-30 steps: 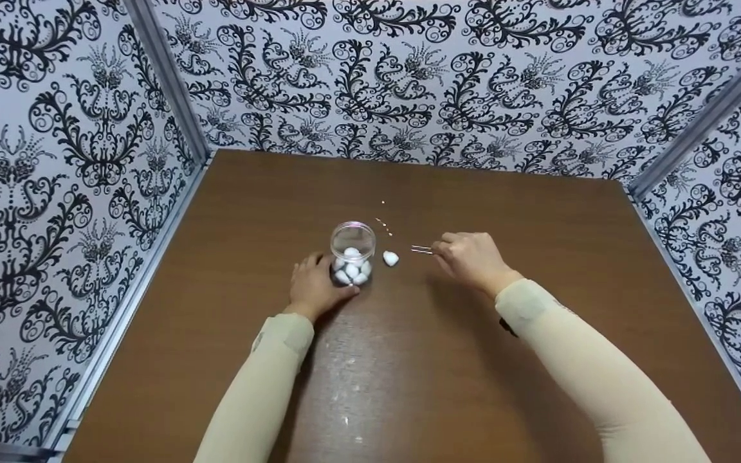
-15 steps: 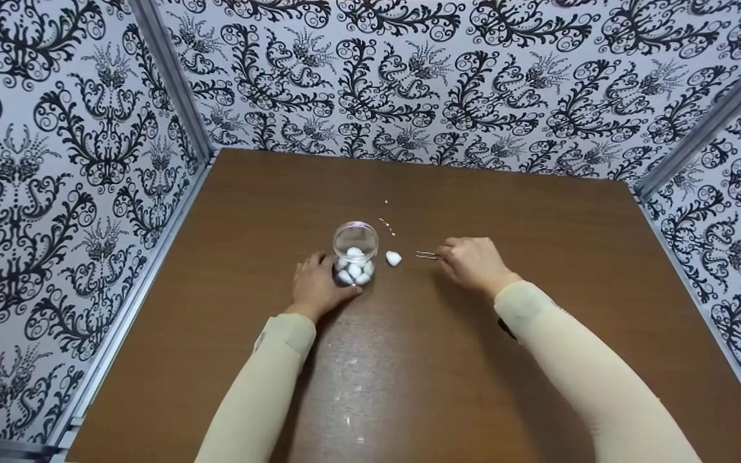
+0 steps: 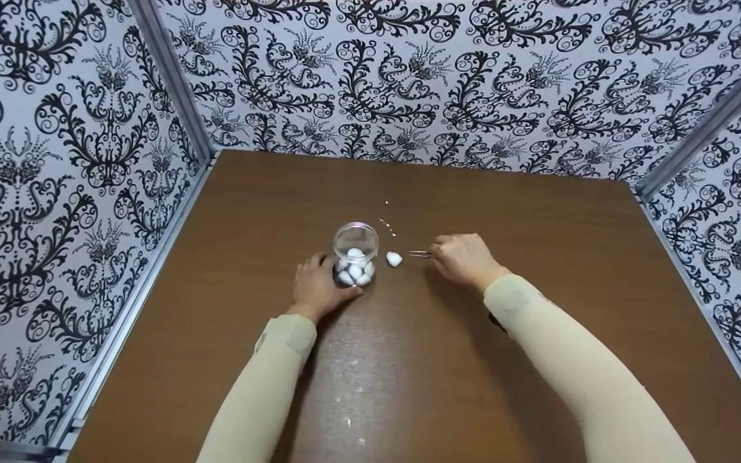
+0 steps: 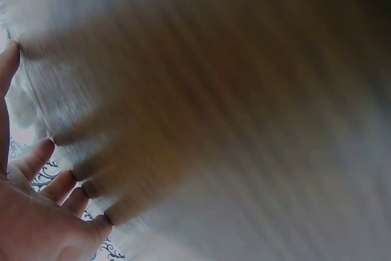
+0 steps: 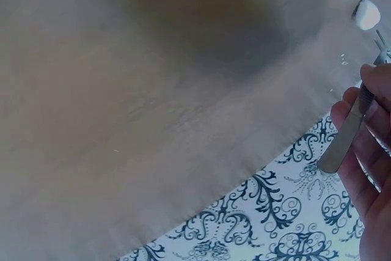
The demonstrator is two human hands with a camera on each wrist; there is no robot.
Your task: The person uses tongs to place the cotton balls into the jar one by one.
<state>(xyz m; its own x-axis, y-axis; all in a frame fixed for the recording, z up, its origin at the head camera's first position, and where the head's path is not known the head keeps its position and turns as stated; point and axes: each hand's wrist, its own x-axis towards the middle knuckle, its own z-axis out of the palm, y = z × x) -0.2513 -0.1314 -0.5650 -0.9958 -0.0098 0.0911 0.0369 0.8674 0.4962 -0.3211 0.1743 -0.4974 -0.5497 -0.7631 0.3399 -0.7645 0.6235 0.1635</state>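
In the head view, my left hand (image 3: 318, 286) curves round the lower side of a clear open jar (image 3: 356, 224), thumb in front. Several white cotton-like balls (image 3: 356, 272) fill its bottom. Just right of the jar lies one loose white ball (image 3: 394, 259) on the table. My right hand (image 3: 464, 258) pinches a pair of metal tweezers (image 3: 419, 254), whose two tips point left at the loose ball, apart from it. The right wrist view shows the tweezers' flat rounded end (image 5: 336, 151) and the loose ball (image 5: 367, 14) beyond the tips. Fingertips of my left hand (image 4: 43, 212) meet the tabletop.
Small white bits (image 3: 388, 226) lie in a line behind the loose ball. The brown table (image 3: 267, 193) is bounded by patterned walls (image 3: 409, 83) at the back and both sides, with grey metal posts (image 3: 171, 77) at the corners.
My right hand has shifted left with the tweezers, and their tips are now nearer the loose ball and slightly closer together than a second ago. The left hand and jar stay put.
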